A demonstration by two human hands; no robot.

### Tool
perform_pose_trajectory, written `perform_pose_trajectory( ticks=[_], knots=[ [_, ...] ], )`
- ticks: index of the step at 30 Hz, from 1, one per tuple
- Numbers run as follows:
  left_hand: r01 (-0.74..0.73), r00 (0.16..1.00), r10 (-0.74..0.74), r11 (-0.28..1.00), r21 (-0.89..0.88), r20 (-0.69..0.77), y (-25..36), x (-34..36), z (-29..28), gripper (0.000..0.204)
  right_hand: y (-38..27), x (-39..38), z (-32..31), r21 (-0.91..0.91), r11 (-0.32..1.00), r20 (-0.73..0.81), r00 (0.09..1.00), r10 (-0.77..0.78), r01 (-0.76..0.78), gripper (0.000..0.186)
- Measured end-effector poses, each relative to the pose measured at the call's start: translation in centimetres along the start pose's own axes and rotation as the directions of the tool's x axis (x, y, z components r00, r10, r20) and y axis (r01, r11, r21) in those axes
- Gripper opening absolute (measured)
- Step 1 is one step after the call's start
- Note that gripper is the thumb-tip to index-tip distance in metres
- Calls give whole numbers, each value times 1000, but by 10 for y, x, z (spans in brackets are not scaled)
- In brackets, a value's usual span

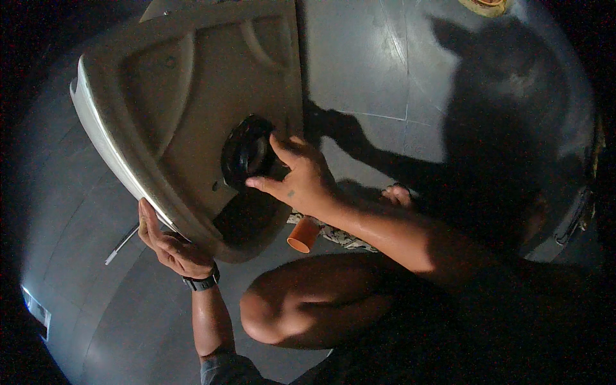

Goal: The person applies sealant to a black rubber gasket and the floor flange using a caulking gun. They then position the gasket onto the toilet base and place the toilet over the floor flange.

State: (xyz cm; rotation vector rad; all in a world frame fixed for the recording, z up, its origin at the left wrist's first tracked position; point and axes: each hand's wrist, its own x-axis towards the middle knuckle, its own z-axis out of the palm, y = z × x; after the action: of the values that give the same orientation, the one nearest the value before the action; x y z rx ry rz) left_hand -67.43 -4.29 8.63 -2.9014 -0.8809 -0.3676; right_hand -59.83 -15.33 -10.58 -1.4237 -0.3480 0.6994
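Note:
A large ceramic fixture [218, 83], which looks like a toilet, is tipped so its beige hollow underside shows, with a glossy white outer wall at the left. My left hand [172, 247] holds its lower left edge, the fingers along the white outside. With my right hand [303, 174] I grip a thick black ring [239, 155], which looks like a rubber seal, between thumb and fingers. The ring lies against the underside, around an opening that is partly hidden. Below my right wrist, an orange pipe [301, 236] shows its open end.
Grey tiles [353, 77] cover the floor, with my dark shadow across the right. A patterned cloth-like piece [343, 240] lies behind the pipe. A thin pale rod [122, 247] sits left of my left hand. A yellowish round object [486, 6] is at the top right.

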Motion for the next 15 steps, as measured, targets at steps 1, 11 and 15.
perform_pose_trajectory(
  ticks=[1,11,15],
  knots=[
    [2,1000,-2,1000,-1,-1,0,0,0,67,-1,1,0,70,997,1,1000,24,-24,75],
    [-38,999,37,997,62,24,-1,2,-2,69,-8,6,7,131,990,-7,999,46,-44,60],
    [-38,999,36,997,63,30,-2,2,-2,69,-8,12,5,170,985,26,999,21,-25,56]
  ],
)
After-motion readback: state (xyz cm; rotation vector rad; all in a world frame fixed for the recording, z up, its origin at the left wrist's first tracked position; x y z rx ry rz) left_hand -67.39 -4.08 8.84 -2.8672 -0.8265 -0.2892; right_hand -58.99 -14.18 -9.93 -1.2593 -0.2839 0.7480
